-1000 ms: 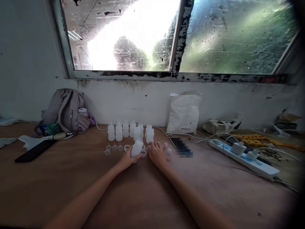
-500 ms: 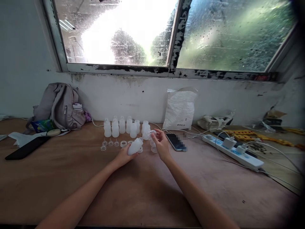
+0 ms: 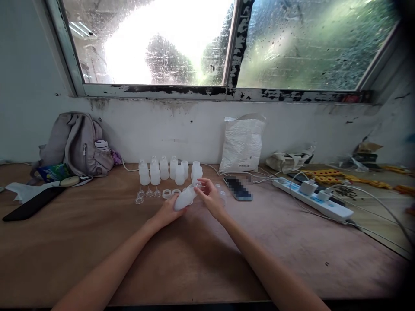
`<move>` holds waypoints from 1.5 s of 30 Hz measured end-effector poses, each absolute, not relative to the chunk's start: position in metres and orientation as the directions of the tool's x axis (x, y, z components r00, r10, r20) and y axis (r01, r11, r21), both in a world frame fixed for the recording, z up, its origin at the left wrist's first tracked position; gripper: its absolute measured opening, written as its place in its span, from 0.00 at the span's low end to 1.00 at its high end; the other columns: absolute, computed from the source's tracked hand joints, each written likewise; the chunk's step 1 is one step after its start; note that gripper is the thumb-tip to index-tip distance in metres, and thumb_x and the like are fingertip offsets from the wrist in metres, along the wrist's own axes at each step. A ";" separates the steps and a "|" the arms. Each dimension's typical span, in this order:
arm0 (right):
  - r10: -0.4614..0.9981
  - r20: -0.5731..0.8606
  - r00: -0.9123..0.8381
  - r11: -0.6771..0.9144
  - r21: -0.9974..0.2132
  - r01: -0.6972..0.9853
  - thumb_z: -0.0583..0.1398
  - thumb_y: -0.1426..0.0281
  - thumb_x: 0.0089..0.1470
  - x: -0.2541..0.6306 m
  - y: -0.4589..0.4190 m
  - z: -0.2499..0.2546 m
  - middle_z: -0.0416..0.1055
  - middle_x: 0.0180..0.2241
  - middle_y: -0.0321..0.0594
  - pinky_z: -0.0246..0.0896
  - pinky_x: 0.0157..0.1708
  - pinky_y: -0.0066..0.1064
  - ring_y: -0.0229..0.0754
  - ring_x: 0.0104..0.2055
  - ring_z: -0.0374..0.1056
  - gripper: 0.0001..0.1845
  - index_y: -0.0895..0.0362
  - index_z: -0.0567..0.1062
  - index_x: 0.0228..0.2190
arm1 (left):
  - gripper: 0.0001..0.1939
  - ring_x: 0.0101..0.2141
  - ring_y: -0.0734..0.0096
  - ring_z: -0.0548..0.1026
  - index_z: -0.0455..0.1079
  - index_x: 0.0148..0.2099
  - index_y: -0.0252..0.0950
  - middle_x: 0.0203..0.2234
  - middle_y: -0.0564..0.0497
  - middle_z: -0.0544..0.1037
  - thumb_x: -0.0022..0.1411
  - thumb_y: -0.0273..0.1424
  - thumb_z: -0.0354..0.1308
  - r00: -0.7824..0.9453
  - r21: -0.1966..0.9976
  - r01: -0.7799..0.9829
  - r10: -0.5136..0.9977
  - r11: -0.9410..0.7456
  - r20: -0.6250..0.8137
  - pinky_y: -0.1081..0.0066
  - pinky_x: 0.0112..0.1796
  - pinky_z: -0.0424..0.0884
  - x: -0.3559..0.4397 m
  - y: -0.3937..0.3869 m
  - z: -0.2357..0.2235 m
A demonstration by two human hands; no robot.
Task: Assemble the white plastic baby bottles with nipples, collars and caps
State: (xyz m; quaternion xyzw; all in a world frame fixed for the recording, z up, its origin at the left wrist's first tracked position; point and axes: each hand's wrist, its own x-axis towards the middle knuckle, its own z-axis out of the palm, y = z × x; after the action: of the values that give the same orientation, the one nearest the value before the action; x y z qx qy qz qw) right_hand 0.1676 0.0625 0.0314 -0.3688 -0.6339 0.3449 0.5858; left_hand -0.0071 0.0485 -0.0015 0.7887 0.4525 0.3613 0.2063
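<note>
On a brown wooden table [image 3: 194, 268], left of a far white plastic bag [image 3: 241, 144] with unreadably small print, the left hand [image 3: 167, 211] grips a tilted frosted-white plastic bottle [image 3: 184, 200] while the right hand [image 3: 210, 197] pinches a clear plastic cap [image 3: 198, 184] at its mouth.

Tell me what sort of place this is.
Probably a small workshop or makeshift workroom, though I can't be certain. White bottles stand in a group on a brown table, a power strip with plugged-in adapters lies to the right, and a worn window sits above.
</note>
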 end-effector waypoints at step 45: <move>0.841 0.536 -0.071 0.540 -0.827 0.158 0.59 0.65 0.43 0.153 0.051 0.011 0.64 0.32 0.37 0.63 0.24 0.29 0.38 0.27 0.65 0.30 0.53 0.52 0.46 | 0.24 0.43 0.62 0.65 0.58 0.43 0.35 0.41 0.45 0.65 0.44 0.36 0.60 0.059 0.707 0.496 0.831 -0.505 0.553 0.63 0.43 0.62 -0.001 0.044 -0.008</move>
State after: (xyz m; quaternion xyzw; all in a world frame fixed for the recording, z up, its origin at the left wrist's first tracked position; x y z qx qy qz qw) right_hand 0.1532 0.0512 0.0115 -0.3744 -0.6675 0.3000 0.5695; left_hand -0.0009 0.0444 -0.0078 0.7081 0.4685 0.5010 0.1674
